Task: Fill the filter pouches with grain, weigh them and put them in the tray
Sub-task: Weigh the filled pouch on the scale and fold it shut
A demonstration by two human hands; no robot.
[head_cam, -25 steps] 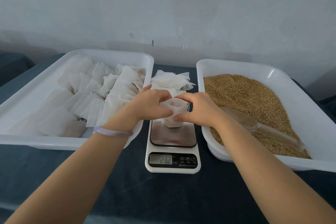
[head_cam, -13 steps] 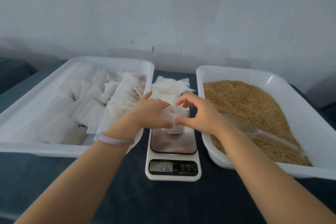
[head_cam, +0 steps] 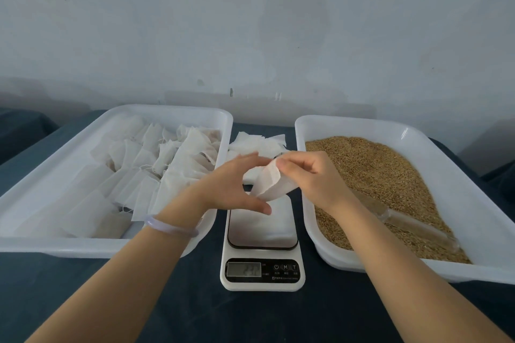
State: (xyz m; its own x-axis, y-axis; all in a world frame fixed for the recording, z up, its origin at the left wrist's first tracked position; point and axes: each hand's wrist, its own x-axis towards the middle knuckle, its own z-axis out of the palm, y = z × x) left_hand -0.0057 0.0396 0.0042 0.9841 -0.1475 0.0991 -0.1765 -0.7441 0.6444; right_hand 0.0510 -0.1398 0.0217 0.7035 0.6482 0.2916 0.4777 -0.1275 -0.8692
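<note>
On the dark table (head_cam: pixel 167 315) the scale (head_cam: pixel 262 234) sits nearest; just above its platform the right hand (head_cam: pixel 312 178) pinches the tilted pouch (head_cam: pixel 269 182) by its top edge, the left hand (head_cam: pixel 223 189) cupped beside it, thumb and fingers apart. Keep the mouth pinched and uppermost so nothing spills en route to the left tray (head_cam: pixel 55 245) beyond.

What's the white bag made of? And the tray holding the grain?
The bag looks like thin, matte filter fabric or paper: it bends softly in the right hand. The tray looks like smooth, glossy white plastic: its rounded rim shines.
</note>
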